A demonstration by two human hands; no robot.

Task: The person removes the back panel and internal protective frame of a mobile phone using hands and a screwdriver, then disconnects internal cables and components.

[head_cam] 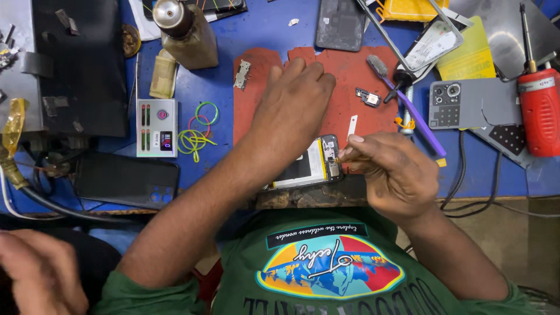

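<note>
Left hand [294, 102] flat, fingers spread, hiding most of opened phone [312, 166], right hand [391, 169] fingers pinching tiny unclear part

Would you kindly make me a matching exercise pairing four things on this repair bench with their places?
Things:
1. opened phone with exposed battery
2. purple-handled brush
3. red cylindrical torch
4. green and yellow rubber bands

Places:
A. far right edge of the bench
B. under the left hand, on the red mat
C. left of the mat, beside a small white box
D. across the mat's right edge

Pairs: 1-B, 2-D, 3-A, 4-C
</note>
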